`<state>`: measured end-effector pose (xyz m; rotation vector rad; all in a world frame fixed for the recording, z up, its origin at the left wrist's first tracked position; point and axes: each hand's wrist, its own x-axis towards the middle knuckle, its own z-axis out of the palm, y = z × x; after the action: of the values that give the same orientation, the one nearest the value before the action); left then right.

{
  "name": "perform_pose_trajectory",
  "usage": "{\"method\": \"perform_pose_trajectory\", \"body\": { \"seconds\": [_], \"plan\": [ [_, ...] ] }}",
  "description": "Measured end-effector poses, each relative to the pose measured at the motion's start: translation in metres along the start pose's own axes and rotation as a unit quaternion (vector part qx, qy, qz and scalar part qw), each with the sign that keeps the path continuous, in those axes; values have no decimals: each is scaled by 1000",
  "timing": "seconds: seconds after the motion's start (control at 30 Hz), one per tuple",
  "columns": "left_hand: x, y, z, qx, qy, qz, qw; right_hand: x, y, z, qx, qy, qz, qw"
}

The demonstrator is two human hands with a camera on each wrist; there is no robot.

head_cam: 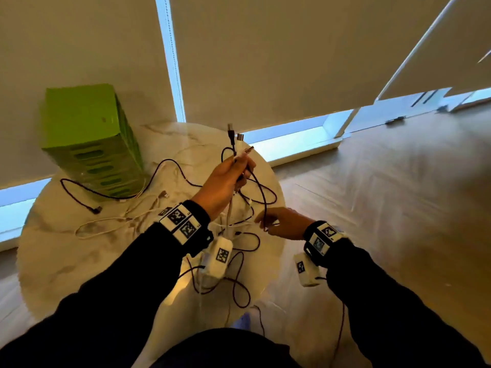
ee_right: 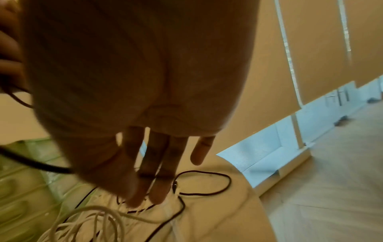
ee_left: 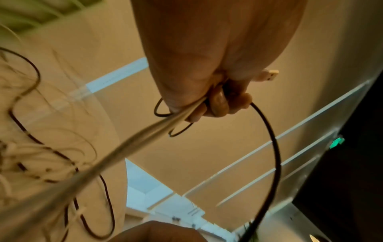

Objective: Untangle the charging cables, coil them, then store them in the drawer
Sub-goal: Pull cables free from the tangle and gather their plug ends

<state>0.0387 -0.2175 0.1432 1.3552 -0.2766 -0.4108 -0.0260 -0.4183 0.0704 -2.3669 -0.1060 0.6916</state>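
Observation:
My left hand (head_cam: pixel 239 166) is raised above the round marble table (head_cam: pixel 66 261) and grips a bunch of cable ends, whose plugs (head_cam: pixel 231 132) stick up past the fingers. In the left wrist view the left hand (ee_left: pixel 215 101) holds a taut white cable (ee_left: pixel 145 135), a black cable (ee_left: pixel 275 147) looping down, and a white USB plug (ee_left: pixel 269 75). My right hand (head_cam: pixel 265 225) hovers lower, at the table's right edge beside the hanging black cable (head_cam: pixel 265 197). Its fingers (ee_right: pixel 157 180) are straight and hold nothing. Tangled white cables (head_cam: pixel 106 224) (ee_right: pixel 93 221) and black ones lie on the table.
A green drawer unit (head_cam: pixel 90 139) (ee_right: pixel 20 188) stands at the table's back left, against the window blinds. Loose cable loops hang over the table's near edge. Wooden floor (head_cam: pixel 398 208) lies to the right of the table.

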Motion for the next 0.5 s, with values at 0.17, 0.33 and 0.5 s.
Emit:
{"method": "perform_pose_trajectory", "body": {
  "seconds": [0.17,0.33,0.5],
  "plan": [
    [7,-24,61,94,-46,-36,994,-56,16,14,196,26,-37,979],
    [13,-43,92,109,-88,-74,987,-86,17,7,373,206,10,905],
    [23,-38,98,-29,-73,-127,989,-92,61,-7,256,383,98,882]
  ]
}}
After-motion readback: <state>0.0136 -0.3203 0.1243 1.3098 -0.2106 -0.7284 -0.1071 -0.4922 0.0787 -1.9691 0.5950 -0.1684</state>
